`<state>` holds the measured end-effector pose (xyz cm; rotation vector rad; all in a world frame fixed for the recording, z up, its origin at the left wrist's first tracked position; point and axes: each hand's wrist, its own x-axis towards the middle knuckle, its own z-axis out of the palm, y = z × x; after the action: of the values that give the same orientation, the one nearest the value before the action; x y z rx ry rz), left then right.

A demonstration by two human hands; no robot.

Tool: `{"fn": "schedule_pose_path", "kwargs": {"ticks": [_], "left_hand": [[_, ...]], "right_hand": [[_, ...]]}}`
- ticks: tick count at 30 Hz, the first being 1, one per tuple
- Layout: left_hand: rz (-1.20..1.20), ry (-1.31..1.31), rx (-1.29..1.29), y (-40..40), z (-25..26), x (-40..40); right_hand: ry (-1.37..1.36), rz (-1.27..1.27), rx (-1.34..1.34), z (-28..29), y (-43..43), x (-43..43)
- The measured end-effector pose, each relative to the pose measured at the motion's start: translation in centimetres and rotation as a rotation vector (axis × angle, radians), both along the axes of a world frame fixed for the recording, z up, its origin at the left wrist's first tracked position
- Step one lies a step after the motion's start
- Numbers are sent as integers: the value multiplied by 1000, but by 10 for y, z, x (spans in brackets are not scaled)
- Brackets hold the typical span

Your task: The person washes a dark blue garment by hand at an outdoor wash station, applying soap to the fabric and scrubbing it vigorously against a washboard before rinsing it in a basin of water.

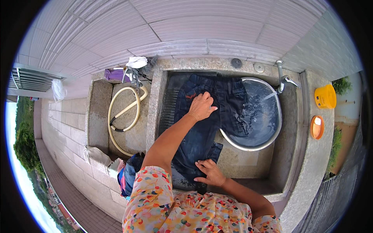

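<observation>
A pair of wet, dark blue jeans (201, 137) lies over the ribbed washboard (170, 100) of a stone laundry sink. My left hand (202, 106) presses on the jeans below the waistband with its fingers curled; whether anything is under them is hidden. Near it is a small reddish patch (191, 95). Lower down, my right hand (212, 172) rests on the jeans' leg, thumb and fingers spread. Part of the jeans hangs into a round metal basin (280, 116) of greyish, bubbly water. A tap (282, 83) runs into that basin.
At left, a second sink bay (99, 116) holds a coiled cream hose (109, 110). Dark and colourful clothes (131, 174) hang over its front edge. On the right ledge stand a yellow tub (325, 96) and an orange lid (317, 127). A tiled wall (204, 29) rises behind.
</observation>
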<state>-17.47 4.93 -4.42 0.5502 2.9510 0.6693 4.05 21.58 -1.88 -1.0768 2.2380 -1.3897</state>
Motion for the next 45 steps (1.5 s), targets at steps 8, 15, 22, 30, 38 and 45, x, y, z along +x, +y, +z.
{"fn": "schedule_pose_path", "kwargs": {"ticks": [8, 15, 22, 30, 38, 45], "left_hand": [[-410, -25, -120, -44, 29, 152], [238, 179, -245, -39, -6, 12], [101, 141, 3, -22, 9, 66], [147, 47, -199, -33, 12, 89], [655, -21, -97, -2, 4, 32], [-61, -647, 417, 169, 99, 10]], "right_hand": [[-12, -14, -22, -7, 0, 6], [-31, 17, -18, -4, 2, 1], [-28, 16, -3, -3, 3, -2], [-100, 65, 49, -2, 0, -2], [-109, 97, 37, -5, 5, -4], [-110, 143, 21, -15, 3, -7]]}}
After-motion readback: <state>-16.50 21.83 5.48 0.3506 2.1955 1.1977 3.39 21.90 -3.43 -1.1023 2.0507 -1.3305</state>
